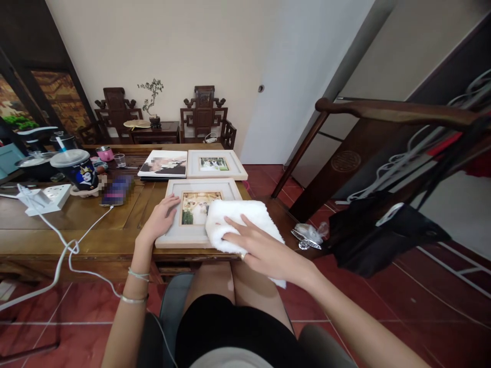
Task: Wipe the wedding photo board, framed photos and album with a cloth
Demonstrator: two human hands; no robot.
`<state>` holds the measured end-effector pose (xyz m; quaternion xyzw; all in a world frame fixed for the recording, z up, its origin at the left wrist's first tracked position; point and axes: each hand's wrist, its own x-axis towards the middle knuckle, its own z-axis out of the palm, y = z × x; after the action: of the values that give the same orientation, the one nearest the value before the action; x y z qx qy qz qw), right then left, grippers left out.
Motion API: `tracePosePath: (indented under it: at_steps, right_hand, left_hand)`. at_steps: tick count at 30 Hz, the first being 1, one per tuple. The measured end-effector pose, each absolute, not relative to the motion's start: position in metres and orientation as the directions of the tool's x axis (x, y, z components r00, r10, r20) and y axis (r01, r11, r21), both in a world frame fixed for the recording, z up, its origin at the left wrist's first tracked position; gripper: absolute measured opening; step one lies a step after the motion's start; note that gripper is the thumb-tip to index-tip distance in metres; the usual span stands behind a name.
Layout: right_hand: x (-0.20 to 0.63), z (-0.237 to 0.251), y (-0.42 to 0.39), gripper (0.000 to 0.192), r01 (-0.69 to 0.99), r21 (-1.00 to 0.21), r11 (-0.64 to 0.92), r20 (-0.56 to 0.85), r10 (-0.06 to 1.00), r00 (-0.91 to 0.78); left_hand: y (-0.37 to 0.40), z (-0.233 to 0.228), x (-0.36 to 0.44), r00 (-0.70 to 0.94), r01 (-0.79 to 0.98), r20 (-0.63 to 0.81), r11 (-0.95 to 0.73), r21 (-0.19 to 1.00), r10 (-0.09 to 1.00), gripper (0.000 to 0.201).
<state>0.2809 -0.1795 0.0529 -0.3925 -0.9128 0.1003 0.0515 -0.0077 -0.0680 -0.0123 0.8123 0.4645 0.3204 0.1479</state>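
Brown wood makes up the long table [57, 225], and red tiles cover the floor under it. The person sits at the table's near edge with both arms reaching forward.

The left hand [161, 219] lies flat and open on the left side of a picture frame [180, 240], fingers spread, pressing down on it and gripping nothing. Two thin bracelets sit on that wrist. The right hand [261, 248] rests palm down on a white towel [233, 220], fingers stretched out over it; it presses the towel rather than closing around it. A ring shows on one finger. The towel covers the right part of the frame and hangs a little over the table edge.

The frame lies flat at the near edge of the table. Just behind it lie two more pictures side by side, a second frame [216, 164] and a photo print [163, 163]. To the left stand a big cup with a lid [76, 171], a white power strip [48, 197] with a white cable [65, 250] hanging down, and a small pink cup [105, 153]. Two dark carved chairs [205, 115] stand by the pale wall, with a small potted tree [152, 102] between them.
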Motion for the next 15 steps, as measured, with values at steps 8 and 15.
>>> tracePosePath:
  at_steps: [8,15]
  right_hand:
    - [0.281,0.028,-0.092,0.050,0.777,-0.086,0.623,0.175,0.777,-0.604]
    - [0.279,0.027,-0.049,0.053,0.810,-0.095,0.578,0.225,0.805,-0.548]
  left_hand:
    - [-0.067,-0.012,-0.008,0.384,0.636,0.355,-0.523,0.568,0.852,0.046]
    - [-0.067,-0.013,-0.009,0.386,0.632,0.366,-0.532,0.564,0.847,0.044]
